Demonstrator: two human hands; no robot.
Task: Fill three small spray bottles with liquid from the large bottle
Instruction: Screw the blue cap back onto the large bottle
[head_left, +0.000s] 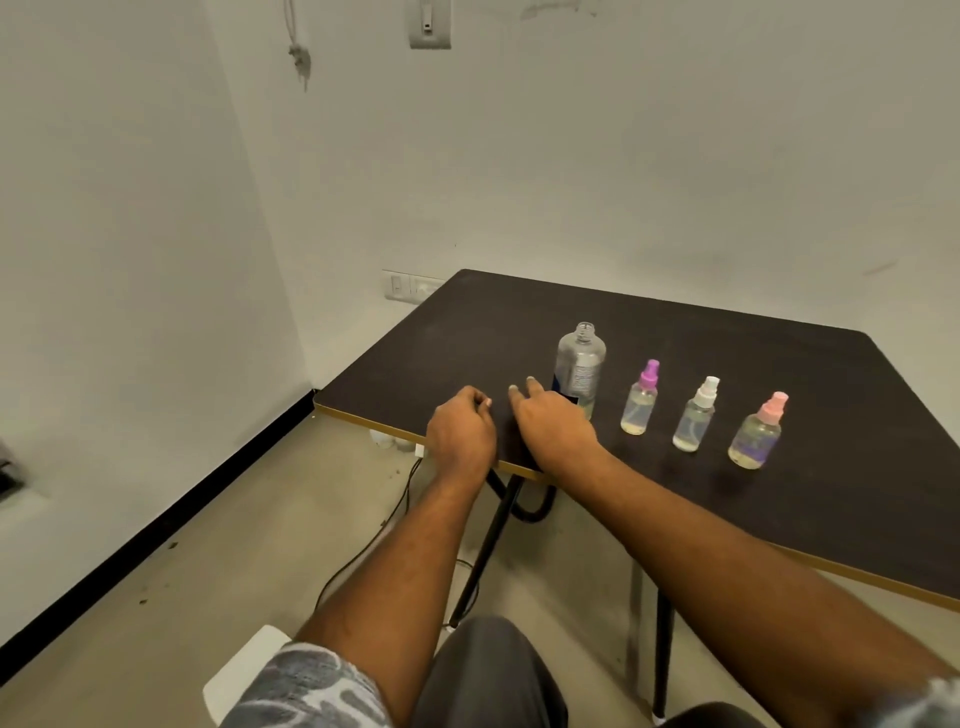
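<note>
At the near left edge of the dark table (727, 338): left hand (460, 431), fingers curled inward, though it cannot be told whether they pinch anything. Right hand (553, 426), fingers straight and slightly spread, holding nothing. Large bottle (581, 364), just beside it, upright, uncapped. Purple-capped spray bottle (640, 402), white-capped spray bottle (696, 418) and pink-capped spray bottle (757, 434), upright in a row, apart.

Even, soft indoor light, no glare; faint shadows under bottles on dark counter (779, 353). Wide-angle warp at edges, slight blur throughout.
</note>
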